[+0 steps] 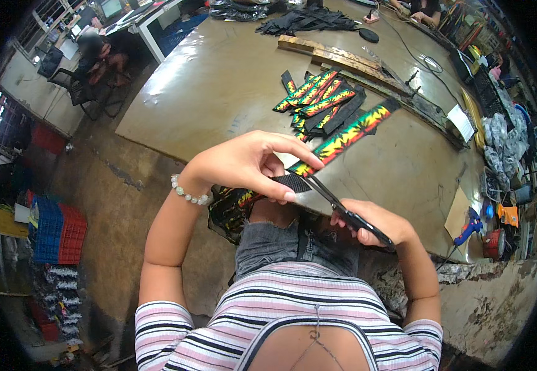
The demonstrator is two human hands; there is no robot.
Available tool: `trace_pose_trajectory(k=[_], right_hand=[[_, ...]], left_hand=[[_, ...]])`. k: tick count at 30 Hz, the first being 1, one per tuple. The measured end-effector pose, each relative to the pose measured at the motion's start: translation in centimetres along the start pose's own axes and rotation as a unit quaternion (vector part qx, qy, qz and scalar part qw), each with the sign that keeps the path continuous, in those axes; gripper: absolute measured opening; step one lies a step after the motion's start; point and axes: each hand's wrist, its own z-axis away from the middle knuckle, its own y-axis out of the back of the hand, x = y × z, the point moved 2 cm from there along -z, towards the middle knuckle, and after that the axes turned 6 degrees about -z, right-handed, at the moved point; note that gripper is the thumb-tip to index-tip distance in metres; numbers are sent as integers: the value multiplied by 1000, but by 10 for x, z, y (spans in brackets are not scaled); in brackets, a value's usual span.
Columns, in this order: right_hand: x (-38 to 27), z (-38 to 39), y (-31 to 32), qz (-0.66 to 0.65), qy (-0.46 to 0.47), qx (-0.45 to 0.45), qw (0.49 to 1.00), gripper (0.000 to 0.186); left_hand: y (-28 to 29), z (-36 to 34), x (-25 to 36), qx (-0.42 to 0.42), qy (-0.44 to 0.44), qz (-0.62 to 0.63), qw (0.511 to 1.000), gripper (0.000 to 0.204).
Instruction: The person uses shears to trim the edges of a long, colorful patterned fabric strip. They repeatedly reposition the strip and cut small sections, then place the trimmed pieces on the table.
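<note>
My left hand (243, 159), with a beaded bracelet at the wrist, pinches a patterned fabric strap (353, 135) at the table's near edge. Red, yellow and green bands with black leaf shapes cover the strap, and its far end is black. A black textured piece (292, 182) shows between my left thumb and fingers; whether it belongs to the same strap I cannot tell. My right hand (379, 221) grips black scissors (362, 226), whose tips meet the strap close to my left fingers. Just beyond lies a loose pile of similar straps (324, 102).
Long wooden bars (342, 60) lie across the table (182, 102), with black strips (305, 21) heaped at the far edge. A blue glue gun (468, 227) rests at the right. Crates (52, 232) stand on the floor at left. Other people sit farther off.
</note>
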Motion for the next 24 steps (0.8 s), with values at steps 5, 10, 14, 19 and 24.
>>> trace_pose_trajectory(k=[5, 10, 14, 19, 24], right_hand=[[-6, -6, 22, 51, 17, -27, 998, 74], [2, -9, 42, 25, -8, -33, 999, 73], [8, -8, 51, -22, -20, -16, 999, 69], [4, -2, 49, -21, -101, 44, 994, 57], [8, 5, 46, -32, -168, 85, 982, 50]], left_hand=[[1, -17, -14, -20, 1, 41, 999, 51], [9, -35, -28, -48, 22, 69, 996, 55], [12, -45, -37, -64, 38, 82, 994, 57], [8, -54, -43, -54, 29, 85, 994, 58], [7, -61, -42, -57, 45, 66, 995, 57]])
